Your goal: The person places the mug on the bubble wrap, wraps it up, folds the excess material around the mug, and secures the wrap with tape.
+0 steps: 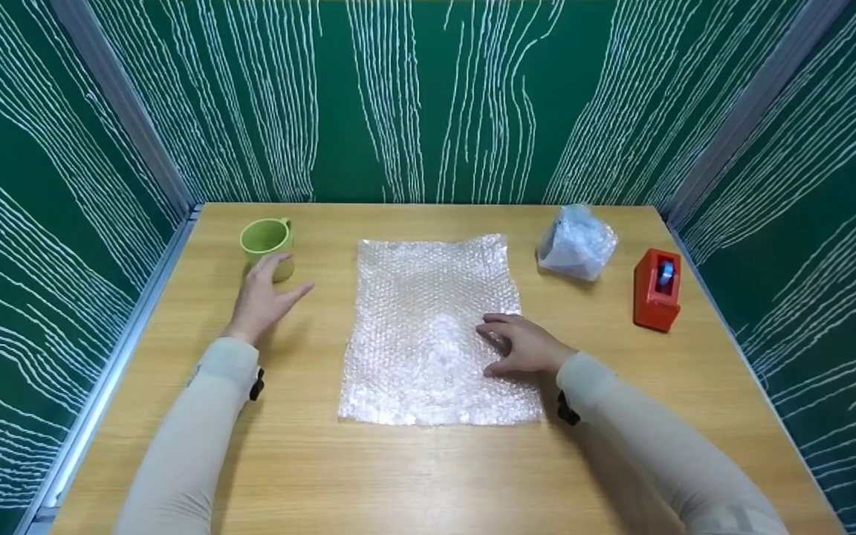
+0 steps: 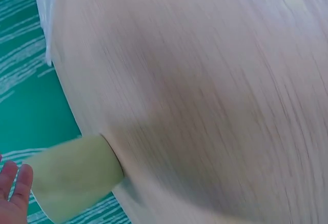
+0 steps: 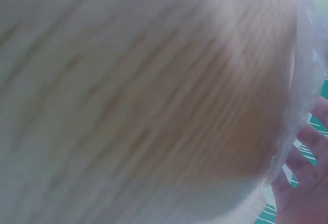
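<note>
Right hand (image 1: 528, 345): thumb and fingers apart, at right edge of bubble-wrap sheet (image 1: 428, 327), contact unclear | sheet flat on table (image 1: 413, 475) | left hand (image 1: 258, 301): thumb spread from fingers, at near side of upright green mug (image 1: 267, 239), contact unclear | red tape dispenser (image 1: 649, 290), right | wrapped bundle (image 1: 578, 244), farther back.

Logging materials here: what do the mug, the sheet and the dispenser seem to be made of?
Mug: plastic or ceramic, fairly matt, by its softly shaded side; left-wrist blur leaves it open.
Sheet: clear, glossy plastic bubble wrap, by its rows of glinting bubbles.
Dispenser: probably smooth hard plastic, judging by its moulded-looking red body.
</note>
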`<state>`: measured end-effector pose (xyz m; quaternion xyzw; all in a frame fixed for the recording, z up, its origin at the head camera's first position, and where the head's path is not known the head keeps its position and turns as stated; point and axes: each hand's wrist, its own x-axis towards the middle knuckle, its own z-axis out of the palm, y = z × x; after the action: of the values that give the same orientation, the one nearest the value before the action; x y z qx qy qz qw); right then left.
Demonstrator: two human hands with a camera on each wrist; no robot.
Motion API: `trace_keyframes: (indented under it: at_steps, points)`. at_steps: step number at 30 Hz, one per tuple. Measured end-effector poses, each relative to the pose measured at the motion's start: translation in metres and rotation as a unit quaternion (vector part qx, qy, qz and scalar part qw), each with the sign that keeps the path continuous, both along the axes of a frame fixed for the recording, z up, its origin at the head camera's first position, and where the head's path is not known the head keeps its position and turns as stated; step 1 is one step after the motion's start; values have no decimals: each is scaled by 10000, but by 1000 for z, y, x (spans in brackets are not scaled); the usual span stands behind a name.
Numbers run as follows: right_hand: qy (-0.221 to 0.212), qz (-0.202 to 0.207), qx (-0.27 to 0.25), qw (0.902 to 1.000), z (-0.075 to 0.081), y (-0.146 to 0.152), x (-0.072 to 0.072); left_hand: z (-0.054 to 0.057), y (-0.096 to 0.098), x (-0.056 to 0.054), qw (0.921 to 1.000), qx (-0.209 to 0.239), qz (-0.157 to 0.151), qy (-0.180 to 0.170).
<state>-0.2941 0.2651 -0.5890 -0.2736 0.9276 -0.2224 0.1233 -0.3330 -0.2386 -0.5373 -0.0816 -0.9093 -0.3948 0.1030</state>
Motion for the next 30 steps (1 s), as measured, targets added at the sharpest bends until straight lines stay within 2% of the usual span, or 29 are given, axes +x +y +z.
trace_keyframes:
  at_steps: [8, 13, 20, 26, 30]
  points:
    - [-2, -11, -63, 10000, -3, 1, -1, 4, -19, -7, 9985, 194, 438, 263]
    - [37, 71, -93, 9999, -4, 1, -2, 6, -29, -16, 9973, 233, 697, 93]
    - [6, 70, -140, 9999, -1, 0, -1, 11, -34, -29, 9950, 384, 907, -172]
    - [63, 74, -79, 9999, 0, 0, 0, 16, -35, -37, 9921, 247, 1184, -323]
    - [38, 27, -75, 10000, -1, 0, 0, 14, -35, -41, 9912, 131, 1259, -391]
